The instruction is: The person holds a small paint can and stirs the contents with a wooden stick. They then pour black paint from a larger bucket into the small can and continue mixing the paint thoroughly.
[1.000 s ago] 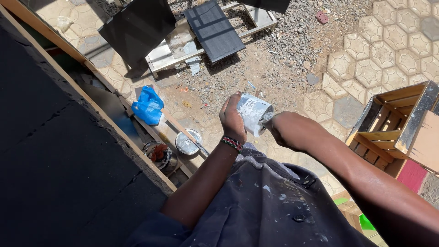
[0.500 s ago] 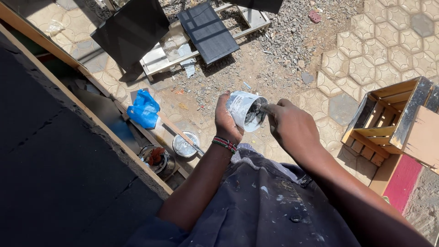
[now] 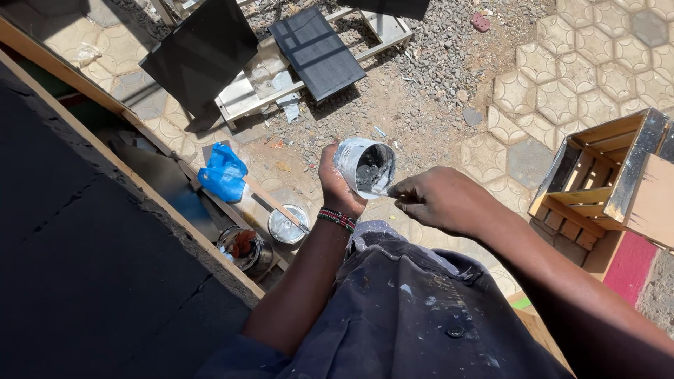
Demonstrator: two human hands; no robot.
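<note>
My left hand (image 3: 337, 186) grips a small white tin (image 3: 365, 167) tilted toward me, with dark grey paste inside. A beaded bracelet circles that wrist. My right hand (image 3: 435, 200) is just right of the tin, fingers pinched on a thin tool whose tip dips at the tin's rim. Most of that tool is hidden by my fingers. Below both hands lies my paint-spattered blue-grey overall (image 3: 414, 309).
A black board with a wooden edge (image 3: 105, 267) fills the left. On the ground sit a blue plastic bag (image 3: 223, 172), a tin lid (image 3: 288, 224), an open can (image 3: 242, 247), two dark panels (image 3: 316, 50) and a wooden crate (image 3: 604, 175) at right.
The tin has turned so its open mouth faces me. My right hand has moved off the tin's side and now pinches a tool at its rim.
</note>
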